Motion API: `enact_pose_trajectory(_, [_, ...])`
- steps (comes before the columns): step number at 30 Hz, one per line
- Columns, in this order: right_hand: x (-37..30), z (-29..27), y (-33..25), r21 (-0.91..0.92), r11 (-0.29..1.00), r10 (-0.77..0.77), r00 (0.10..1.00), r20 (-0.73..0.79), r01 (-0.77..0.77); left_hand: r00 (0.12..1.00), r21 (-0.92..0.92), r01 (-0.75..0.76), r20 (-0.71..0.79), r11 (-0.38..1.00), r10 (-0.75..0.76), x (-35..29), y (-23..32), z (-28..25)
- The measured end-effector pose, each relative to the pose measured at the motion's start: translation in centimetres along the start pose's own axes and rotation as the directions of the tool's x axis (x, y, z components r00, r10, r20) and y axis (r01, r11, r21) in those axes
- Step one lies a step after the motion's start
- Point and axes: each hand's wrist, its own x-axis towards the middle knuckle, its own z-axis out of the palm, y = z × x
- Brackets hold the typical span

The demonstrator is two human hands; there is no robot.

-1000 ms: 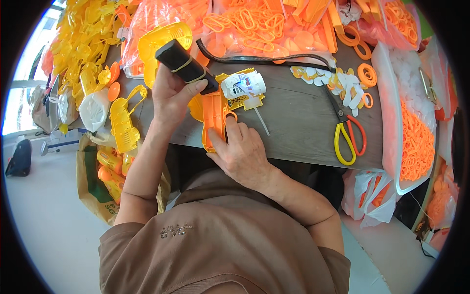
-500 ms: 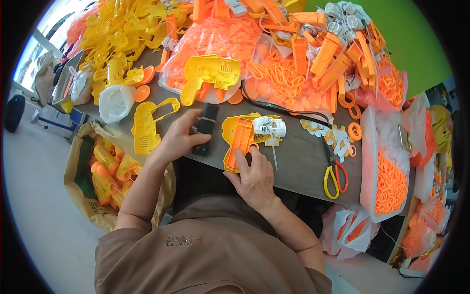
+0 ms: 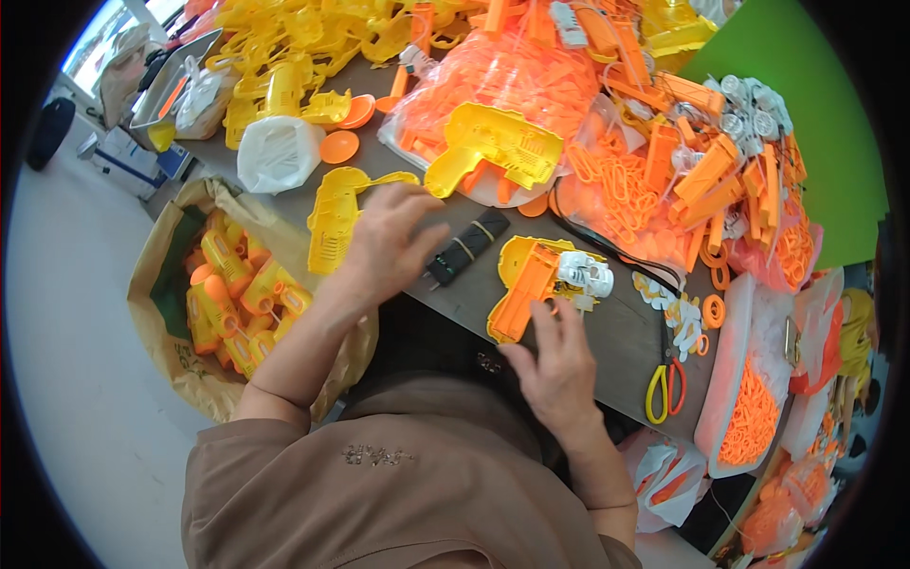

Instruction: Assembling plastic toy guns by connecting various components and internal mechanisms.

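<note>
Moved off the black block point(image 3: 469, 248), the released left hand point(image 3: 387, 237) partly hid a yellow shell point(image 3: 329, 228) at left; the right hand point(image 3: 563, 370), fingers parted, met the orange case point(image 3: 524, 296), contact unclear.

White daylight glares from the window point(image 3: 95, 33) at upper left, leaving the table point(image 3: 621, 351) brightly lit and deep shadow beneath it. Fisheye distortion bends the scene toward a black rim; the left hand point(image 3: 391, 245) seems slightly blurred.
</note>
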Motion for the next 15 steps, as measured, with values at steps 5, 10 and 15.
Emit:
enact_pose_trajectory(5, [2.1, -2.4, 0.5, 0.141, 0.985, -0.088, 0.993, -0.074, 0.098, 0.991, 0.259, 0.132, -0.032, 0.957, -0.128, -1.1, -4.0, -6.1])
enact_pose_trajectory(10, [2.1, -0.4, -0.7, 0.180, 0.954, -0.226, 0.970, -0.086, 0.238, 0.868, 0.137, 0.463, 0.133, 0.876, -0.479, -4.4, -5.6, -7.3])
enact_pose_trajectory(15, [3.0, 2.7, -2.4, 0.148, 0.918, -0.352, 0.927, -0.127, 0.369, 0.839, -0.116, 0.543, 0.047, 0.832, -0.541, -5.8, -7.1, -7.5])
